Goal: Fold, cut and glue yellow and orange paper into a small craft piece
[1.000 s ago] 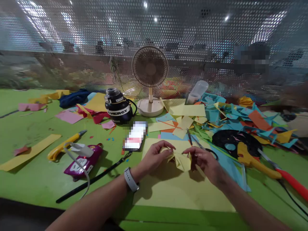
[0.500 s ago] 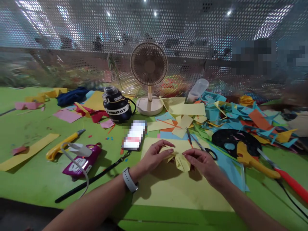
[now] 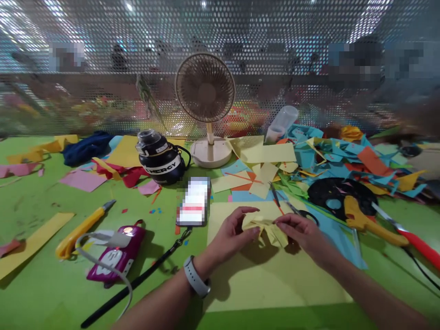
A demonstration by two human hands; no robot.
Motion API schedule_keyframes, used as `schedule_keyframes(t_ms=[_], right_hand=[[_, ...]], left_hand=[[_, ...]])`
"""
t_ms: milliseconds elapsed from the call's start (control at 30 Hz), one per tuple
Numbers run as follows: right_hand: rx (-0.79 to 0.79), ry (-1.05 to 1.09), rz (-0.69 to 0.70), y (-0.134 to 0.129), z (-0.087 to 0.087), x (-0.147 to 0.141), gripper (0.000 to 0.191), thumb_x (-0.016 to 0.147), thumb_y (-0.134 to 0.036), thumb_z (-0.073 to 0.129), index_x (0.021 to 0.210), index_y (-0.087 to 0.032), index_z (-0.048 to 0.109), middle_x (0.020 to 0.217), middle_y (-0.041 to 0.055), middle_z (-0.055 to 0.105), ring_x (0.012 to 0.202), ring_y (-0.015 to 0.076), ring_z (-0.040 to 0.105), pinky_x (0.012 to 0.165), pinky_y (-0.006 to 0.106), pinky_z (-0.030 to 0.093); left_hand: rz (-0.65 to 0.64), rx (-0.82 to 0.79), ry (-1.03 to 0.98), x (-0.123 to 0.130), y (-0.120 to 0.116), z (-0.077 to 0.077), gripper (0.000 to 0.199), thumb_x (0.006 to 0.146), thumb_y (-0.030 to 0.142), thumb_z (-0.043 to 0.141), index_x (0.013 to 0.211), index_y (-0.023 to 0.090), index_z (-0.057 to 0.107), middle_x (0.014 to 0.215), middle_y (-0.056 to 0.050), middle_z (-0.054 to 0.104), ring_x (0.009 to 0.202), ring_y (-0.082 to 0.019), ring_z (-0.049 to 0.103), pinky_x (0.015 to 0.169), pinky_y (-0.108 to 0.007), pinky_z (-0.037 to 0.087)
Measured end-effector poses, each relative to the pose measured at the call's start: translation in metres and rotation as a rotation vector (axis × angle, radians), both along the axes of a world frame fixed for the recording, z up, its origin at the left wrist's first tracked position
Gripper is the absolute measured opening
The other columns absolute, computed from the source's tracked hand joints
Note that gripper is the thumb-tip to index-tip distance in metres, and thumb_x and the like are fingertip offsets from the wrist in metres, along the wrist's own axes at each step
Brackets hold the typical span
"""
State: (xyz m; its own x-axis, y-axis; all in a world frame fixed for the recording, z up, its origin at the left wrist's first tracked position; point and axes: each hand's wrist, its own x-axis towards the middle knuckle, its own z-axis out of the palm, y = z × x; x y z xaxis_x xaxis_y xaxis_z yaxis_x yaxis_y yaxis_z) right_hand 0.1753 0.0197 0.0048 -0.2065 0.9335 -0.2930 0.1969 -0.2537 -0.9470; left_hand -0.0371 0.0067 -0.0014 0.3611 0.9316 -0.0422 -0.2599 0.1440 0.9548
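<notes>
Between my hands is a folded, pleated piece of pale yellow paper [image 3: 273, 233], held just over a large pale yellow sheet [image 3: 264, 284]. My left hand [image 3: 236, 230] grips its left side between thumb and fingers. On the right edge, the thumb and index finger of my right hand [image 3: 304, 233] pinch the paper. A pair of scissors [image 3: 292, 208] lies just beyond my right hand, partly hidden by it. Past my left hand, a phone with a lit screen [image 3: 194, 201] rests on the green table.
A yellow utility knife [image 3: 82, 231] and a purple power bank [image 3: 118, 256] with a white cable lie left. A dark bottle [image 3: 160, 158] and a fan [image 3: 211, 153] stand behind. To the right are a yellow glue gun [image 3: 374, 227], a red-handled tool [image 3: 421, 247] and heaped paper scraps [image 3: 343, 156].
The camera view has shifted, so most table items appear further left and lower. Both hands keep hold of the folded paper, whose pleats now look more spread toward the left hand.
</notes>
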Motion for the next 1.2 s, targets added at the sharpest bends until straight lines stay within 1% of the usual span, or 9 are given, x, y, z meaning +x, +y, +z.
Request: schedule_keyframes(t_ms=[200,367,533,667,767,900,1000,1067,1200], right_hand=[[0.051,0.057,-0.024,0.001,-0.002,-0.002,0.043,0.067,-0.052,0.073,0.09,-0.017,0.066,0.063,-0.003,0.058,0.045,0.0059,0.046,0.04,0.019,0.038],[0.06,0.056,-0.019,0.001,-0.004,-0.001,0.041,0.068,-0.053,0.072,0.086,-0.017,0.066,0.055,-0.005,0.053,0.044,0.0066,0.047,0.04,0.018,0.038],[0.041,0.176,0.002,0.001,-0.003,0.004,0.049,0.076,-0.063,0.06,0.099,-0.019,0.066,0.073,0.0002,0.06,0.058,0.0105,0.057,0.052,0.022,0.047],[0.068,0.182,0.088,0.001,-0.005,0.005,0.054,0.065,-0.053,0.076,0.105,-0.019,0.062,0.071,-0.002,0.058,0.053,0.0081,0.052,0.045,0.019,0.04],[0.084,0.13,0.067,0.0,-0.004,0.002,0.044,0.067,-0.047,0.076,0.097,-0.017,0.062,0.063,-0.0048,0.053,0.048,0.0059,0.045,0.043,0.018,0.037],[0.05,0.189,0.038,-0.001,0.007,-0.001,0.044,0.067,-0.044,0.076,0.099,-0.017,0.062,0.074,-0.0016,0.058,0.061,0.0089,0.055,0.053,0.02,0.045],[0.064,0.157,0.027,0.0,0.018,-0.004,0.038,0.068,-0.043,0.076,0.09,-0.016,0.063,0.075,-0.0012,0.059,0.063,0.0091,0.055,0.057,0.021,0.047],[0.075,0.101,0.062,0.0,0.024,-0.005,0.034,0.07,-0.043,0.074,0.089,-0.016,0.064,0.075,-0.001,0.059,0.063,0.0094,0.055,0.059,0.022,0.047],[0.061,0.007,0.198,-0.001,0.034,0.0,0.039,0.073,-0.037,0.073,0.106,-0.017,0.064,0.086,0.0027,0.064,0.074,0.0123,0.059,0.069,0.026,0.05]], left_hand=[[-0.011,0.019,0.08,-0.004,0.001,-0.002,0.036,0.08,0.031,0.066,0.113,0.02,0.057,0.096,-0.003,0.06,0.08,-0.015,0.057,0.07,-0.025,0.048],[0.044,0.069,0.16,-0.003,0.002,-0.004,0.032,0.084,0.036,0.062,0.112,0.021,0.058,0.091,-0.002,0.058,0.08,-0.015,0.055,0.068,-0.024,0.048],[0.071,0.034,0.152,0.0,0.001,0.001,0.038,0.082,0.041,0.064,0.114,0.022,0.058,0.088,-0.002,0.058,0.078,-0.015,0.056,0.068,-0.027,0.052],[0.063,0.01,0.123,0.001,-0.001,0.004,0.036,0.082,0.039,0.065,0.112,0.021,0.058,0.089,-0.003,0.06,0.078,-0.015,0.056,0.069,-0.027,0.053],[0.079,-0.007,0.11,0.001,-0.001,0.005,0.034,0.082,0.039,0.065,0.11,0.021,0.059,0.088,-0.003,0.061,0.08,-0.016,0.057,0.07,-0.028,0.054],[0.155,-0.034,0.094,-0.001,0.0,0.008,0.034,0.084,0.04,0.062,0.112,0.021,0.059,0.094,-0.004,0.06,0.085,-0.018,0.058,0.071,-0.031,0.055],[0.222,-0.055,0.066,-0.002,0.0,0.01,0.04,0.086,0.044,0.058,0.118,0.021,0.059,0.106,-0.006,0.06,0.091,-0.02,0.059,0.075,-0.031,0.055],[0.244,-0.071,0.057,-0.003,0.0,0.012,0.044,0.087,0.047,0.055,0.122,0.02,0.058,0.11,-0.007,0.06,0.094,-0.022,0.06,0.076,-0.031,0.055],[0.268,-0.06,0.028,-0.003,0.0,0.011,0.046,0.089,0.043,0.052,0.129,0.02,0.052,0.109,-0.008,0.064,0.096,-0.022,0.061,0.079,-0.033,0.053]])
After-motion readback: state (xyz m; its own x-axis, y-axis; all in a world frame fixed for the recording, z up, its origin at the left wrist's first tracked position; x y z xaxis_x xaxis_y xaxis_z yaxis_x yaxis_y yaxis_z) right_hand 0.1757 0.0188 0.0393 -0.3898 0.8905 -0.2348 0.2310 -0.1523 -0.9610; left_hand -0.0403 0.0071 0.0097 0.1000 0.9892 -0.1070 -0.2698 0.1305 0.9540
